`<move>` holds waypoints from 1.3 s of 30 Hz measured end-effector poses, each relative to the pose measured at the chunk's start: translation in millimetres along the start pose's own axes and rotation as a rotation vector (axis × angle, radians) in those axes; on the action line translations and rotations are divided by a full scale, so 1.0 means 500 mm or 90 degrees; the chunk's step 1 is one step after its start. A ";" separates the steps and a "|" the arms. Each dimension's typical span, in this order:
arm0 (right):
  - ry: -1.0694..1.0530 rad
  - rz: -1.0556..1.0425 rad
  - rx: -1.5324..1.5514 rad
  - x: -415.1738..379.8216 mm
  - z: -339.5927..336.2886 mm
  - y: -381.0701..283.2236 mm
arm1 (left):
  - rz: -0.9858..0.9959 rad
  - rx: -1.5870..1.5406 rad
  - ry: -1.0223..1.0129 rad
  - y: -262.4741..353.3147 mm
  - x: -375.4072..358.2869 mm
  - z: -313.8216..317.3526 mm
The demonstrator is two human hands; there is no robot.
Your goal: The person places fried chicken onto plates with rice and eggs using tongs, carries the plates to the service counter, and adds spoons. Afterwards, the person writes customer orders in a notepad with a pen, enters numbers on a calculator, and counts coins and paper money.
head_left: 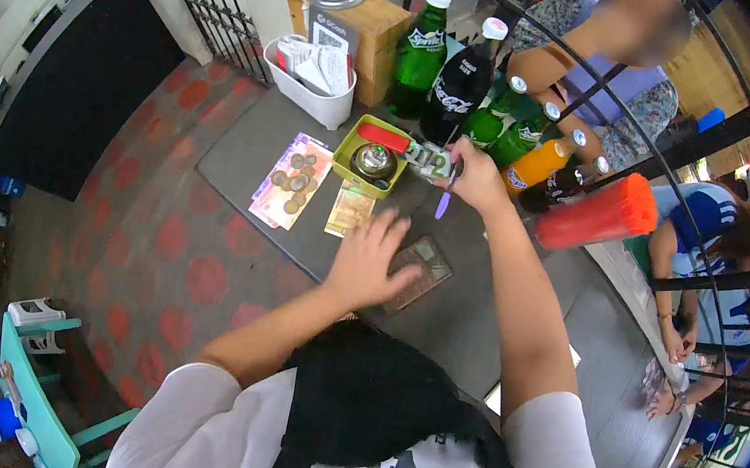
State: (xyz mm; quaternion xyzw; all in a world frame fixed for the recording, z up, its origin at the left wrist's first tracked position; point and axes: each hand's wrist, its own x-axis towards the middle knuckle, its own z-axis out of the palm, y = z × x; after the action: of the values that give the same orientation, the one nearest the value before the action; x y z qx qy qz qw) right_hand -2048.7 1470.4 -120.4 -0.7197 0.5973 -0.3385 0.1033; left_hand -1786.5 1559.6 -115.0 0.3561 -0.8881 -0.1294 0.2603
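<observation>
My left hand is over the counter edge with its fingers spread, holding nothing, beside a dark flat case. My right hand is closed around a purple-tipped pen, near a small clear packet with printing on it. Left of that hand, a yellow-green tray holds a round metal bell and a red object. An orange-brown banknote lies just below the tray. Farther left, coins rest on purple and pink banknotes.
Green Sprite, dark Coca-Cola and smaller bottles line the grille. A red-orange cup stands right. A white bin and wooden box stand at the back. People are beyond the bars.
</observation>
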 end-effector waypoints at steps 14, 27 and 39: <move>0.258 0.288 0.369 0.033 0.010 0.010 | 0.098 0.066 -0.072 -0.135 0.279 0.009; 0.292 0.353 0.193 -0.339 -0.183 -0.048 | 0.046 -0.150 -0.222 0.009 0.039 0.070; 0.351 0.567 0.064 -0.635 -0.072 -0.124 | 0.042 -0.191 -0.114 0.023 -0.067 0.060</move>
State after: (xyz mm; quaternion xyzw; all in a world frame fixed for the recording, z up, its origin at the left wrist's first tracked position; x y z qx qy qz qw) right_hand -2040.1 1791.2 -174.6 -0.2741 0.8336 -0.4667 0.1104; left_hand -1789.3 1592.8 -147.5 0.2707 -0.8898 -0.2827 0.2344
